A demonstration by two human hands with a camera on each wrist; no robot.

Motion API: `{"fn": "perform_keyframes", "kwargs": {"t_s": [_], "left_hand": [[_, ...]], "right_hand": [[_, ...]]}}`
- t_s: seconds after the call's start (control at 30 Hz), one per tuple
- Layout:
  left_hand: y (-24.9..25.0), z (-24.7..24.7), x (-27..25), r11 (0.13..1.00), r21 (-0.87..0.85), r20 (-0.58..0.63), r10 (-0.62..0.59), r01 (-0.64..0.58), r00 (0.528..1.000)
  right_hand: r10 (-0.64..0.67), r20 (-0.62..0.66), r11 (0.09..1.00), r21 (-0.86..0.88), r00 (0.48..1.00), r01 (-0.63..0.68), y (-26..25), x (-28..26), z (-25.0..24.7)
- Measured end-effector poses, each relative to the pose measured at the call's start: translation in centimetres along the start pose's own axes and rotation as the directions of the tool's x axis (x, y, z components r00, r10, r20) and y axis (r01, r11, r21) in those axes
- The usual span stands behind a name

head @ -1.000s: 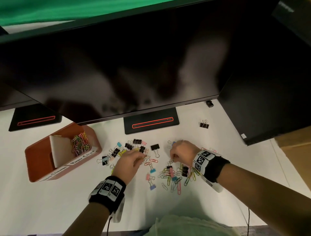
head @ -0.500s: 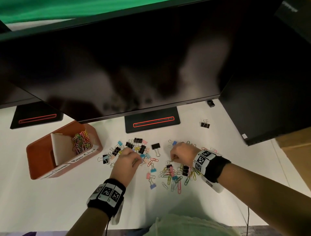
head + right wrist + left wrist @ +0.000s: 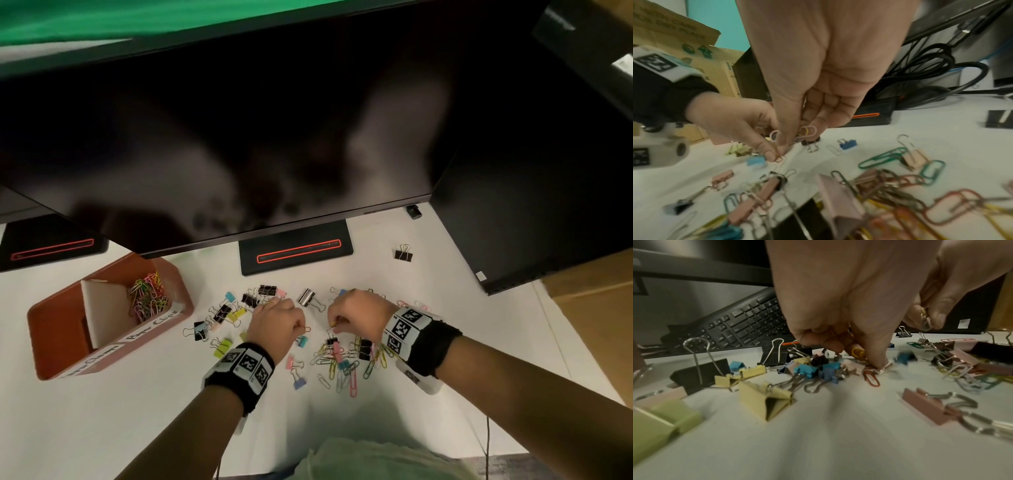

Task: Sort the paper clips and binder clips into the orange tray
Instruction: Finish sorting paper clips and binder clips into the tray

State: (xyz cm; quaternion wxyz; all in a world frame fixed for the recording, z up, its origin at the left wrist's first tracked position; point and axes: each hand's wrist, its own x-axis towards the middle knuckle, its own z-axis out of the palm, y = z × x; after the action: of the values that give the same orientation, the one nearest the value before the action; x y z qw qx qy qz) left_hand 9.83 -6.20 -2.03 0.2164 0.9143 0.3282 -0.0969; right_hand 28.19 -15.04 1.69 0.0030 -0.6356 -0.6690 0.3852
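Observation:
The orange tray [image 3: 65, 346] stands at the left, and its far compartment holds colored paper clips [image 3: 147, 299]. Loose paper clips [image 3: 346, 371] and binder clips [image 3: 222, 313] lie scattered on the white desk. My left hand [image 3: 301, 327] has its fingers curled around a yellow paper clip [image 3: 858, 352], with one fingertip down by a red paper clip [image 3: 871, 378]. My right hand [image 3: 337, 323] is just to its right and pinches several paper clips [image 3: 807, 131], pink and yellow among them. Both hands hover low over the pile.
Dark monitors overhang the back of the desk, with a stand base [image 3: 296, 248] behind the pile. One black binder clip [image 3: 402, 255] lies apart at the back right. There is a cardboard box [image 3: 589, 308] at the right, a keyboard [image 3: 740, 327] under the monitor and cables [image 3: 931, 65].
The two hands have drawn closer together over the pile: the left has shifted right and the right slightly left. Both still hold clips.

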Motion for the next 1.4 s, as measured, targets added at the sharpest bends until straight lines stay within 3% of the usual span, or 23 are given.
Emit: {"fn": "perform_keyframes", "kwargs": {"t_s": [0.2, 0.37, 0.5, 0.67, 0.8, 0.93, 1.4], "left_hand": [[0.0, 0.0, -0.2, 0.997, 0.012, -0.029, 0.071, -0.071, 0.997], [-1.0, -1.3, -0.7, 0.976, -0.211, -0.182, 0.021, -0.059, 0.983], [-2.3, -1.5, -2.2, 0.957, -0.290, -0.165, -0.035, -0.015, 0.986], [-2.1, 0.5, -4.0, 0.978, -0.210, -0.075, -0.024, 0.008, 0.997], [-1.7, 1.7, -4.0, 0.993, -0.095, -0.092, -0.084, 0.075, 0.992], [-1.3, 1.7, -3.5, 0.990, -0.079, -0.109, -0.128, 0.120, 0.986], [-2.3, 1.0, -4.1, 0.992, -0.125, -0.165, 0.002, -0.023, 0.986]], "right_hand": [[-0.140, 0.184, 0.984, -0.087, 0.973, 0.158, -2.1, -0.1, 1.3], [-0.040, 0.135, 0.991, -0.125, 0.990, 0.057, -0.6, -0.5, 1.1], [0.039, 0.087, 0.989, -0.146, 0.995, -0.026, 1.0, -0.6, 0.2], [-0.030, 0.075, 0.994, -0.100, 0.997, 0.037, -0.5, -0.7, 1.3], [-0.041, 0.131, 0.988, -0.145, 0.991, 0.060, -2.5, -0.2, 3.5], [-0.001, 0.086, 0.982, -0.189, 0.996, 0.018, -2.9, 0.9, 4.5], [0.088, 0.155, 0.978, -0.200, 0.984, -0.056, -3.4, 2.5, 4.2]]}}
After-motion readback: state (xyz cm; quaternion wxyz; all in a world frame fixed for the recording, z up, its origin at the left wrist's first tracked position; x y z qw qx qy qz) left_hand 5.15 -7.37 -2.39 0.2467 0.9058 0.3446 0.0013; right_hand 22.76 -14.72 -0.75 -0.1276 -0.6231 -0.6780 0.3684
